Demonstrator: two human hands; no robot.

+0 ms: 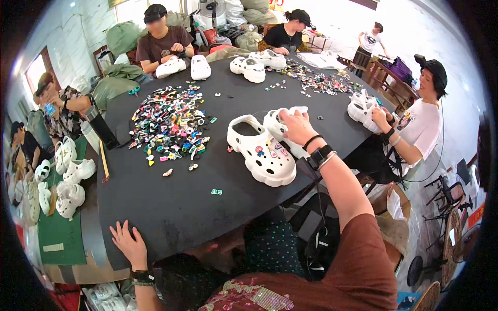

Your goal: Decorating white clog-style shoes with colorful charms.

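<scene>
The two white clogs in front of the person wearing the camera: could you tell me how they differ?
The nearer clog lies free on the black table, untouched; the farther clog is under the right hand. The nearer clog shows small coloured charms on its top, while the farther clog's top is mostly hidden. Both are white, thick-soled and lie side by side. The left hand rests on the table edge.

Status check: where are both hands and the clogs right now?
Left hand flat on black table edge, empty. Right hand gripping far white clog; near clog beside it, charms fitted. Loose charm pile left, clear.
</scene>
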